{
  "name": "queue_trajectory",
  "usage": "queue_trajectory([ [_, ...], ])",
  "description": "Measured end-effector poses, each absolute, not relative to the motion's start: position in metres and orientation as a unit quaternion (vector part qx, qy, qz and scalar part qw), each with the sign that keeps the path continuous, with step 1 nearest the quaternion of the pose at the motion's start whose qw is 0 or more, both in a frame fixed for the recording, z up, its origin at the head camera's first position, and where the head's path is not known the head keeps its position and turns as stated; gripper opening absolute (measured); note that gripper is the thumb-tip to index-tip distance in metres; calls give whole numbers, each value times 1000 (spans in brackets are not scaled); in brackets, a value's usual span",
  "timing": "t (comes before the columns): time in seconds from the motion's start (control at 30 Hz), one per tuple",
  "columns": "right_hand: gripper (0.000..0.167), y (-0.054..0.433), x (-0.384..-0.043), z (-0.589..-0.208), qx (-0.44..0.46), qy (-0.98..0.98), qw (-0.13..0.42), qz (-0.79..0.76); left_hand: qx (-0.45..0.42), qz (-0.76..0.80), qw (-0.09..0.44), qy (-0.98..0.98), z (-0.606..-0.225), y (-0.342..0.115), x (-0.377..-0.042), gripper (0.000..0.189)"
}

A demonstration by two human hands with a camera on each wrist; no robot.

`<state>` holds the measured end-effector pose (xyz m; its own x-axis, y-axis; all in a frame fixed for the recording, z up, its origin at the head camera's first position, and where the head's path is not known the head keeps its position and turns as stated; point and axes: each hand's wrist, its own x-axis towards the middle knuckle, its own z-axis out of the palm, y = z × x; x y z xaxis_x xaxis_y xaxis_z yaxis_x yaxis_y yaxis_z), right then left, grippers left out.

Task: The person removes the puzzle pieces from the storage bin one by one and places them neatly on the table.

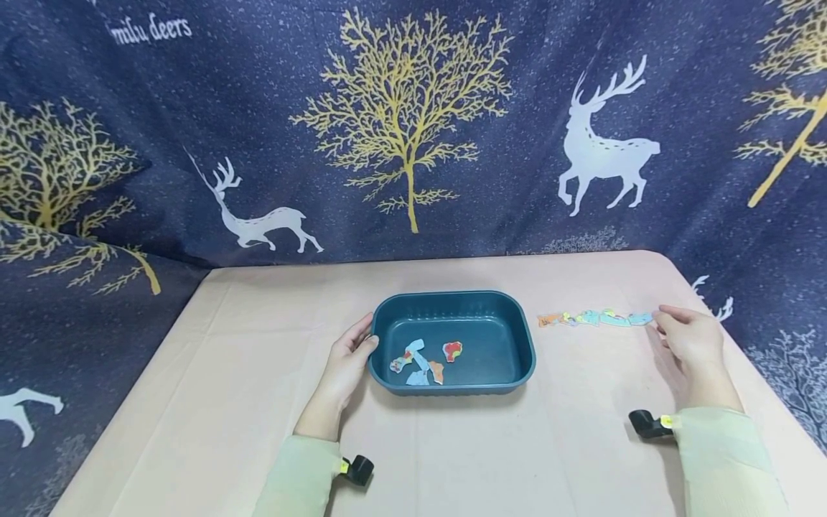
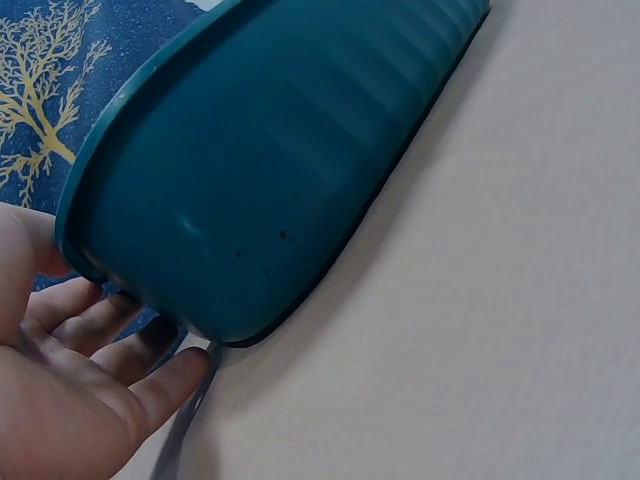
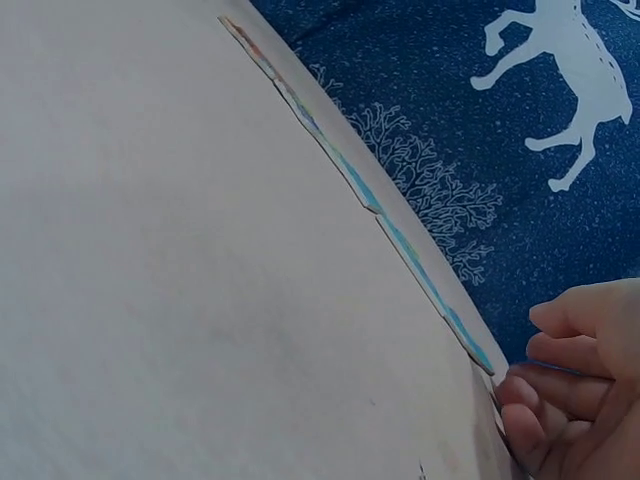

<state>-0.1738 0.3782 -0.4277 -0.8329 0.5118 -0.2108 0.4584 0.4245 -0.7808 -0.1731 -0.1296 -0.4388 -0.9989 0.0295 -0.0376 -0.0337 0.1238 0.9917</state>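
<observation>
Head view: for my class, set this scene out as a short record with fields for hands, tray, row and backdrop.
Left hand: holds the left end of the tray
Right hand: at the row's right end; grip unclear
Tray contents: one red-and-yellow piece, apart from a cluster of pieces
Row of pieces: on the table, right of the tray, orange to pale blue
Backdrop: dark blue, white deer, golden trees

- Before you: pale beige tabletop, far right corner rounded.
- Dark teal basin stands on it.
- To your right, beside the basin: row of flat colourful pieces.
</observation>
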Motion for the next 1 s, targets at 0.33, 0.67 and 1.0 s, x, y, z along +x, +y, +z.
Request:
queue_trajectory([
  [0.33,56,376,-172,-420,-246,-840,55,480,8,672,29,740,-439,-130,-175,48],
  [0.67,60,347,-174,-419,-169,-873,68,453,8,675,31,737,-437,-128,-175,48],
  [1.0,57,316,-178,-402,-92,-907,37,409,1,677,27,736,-438,-131,-171,48],
])
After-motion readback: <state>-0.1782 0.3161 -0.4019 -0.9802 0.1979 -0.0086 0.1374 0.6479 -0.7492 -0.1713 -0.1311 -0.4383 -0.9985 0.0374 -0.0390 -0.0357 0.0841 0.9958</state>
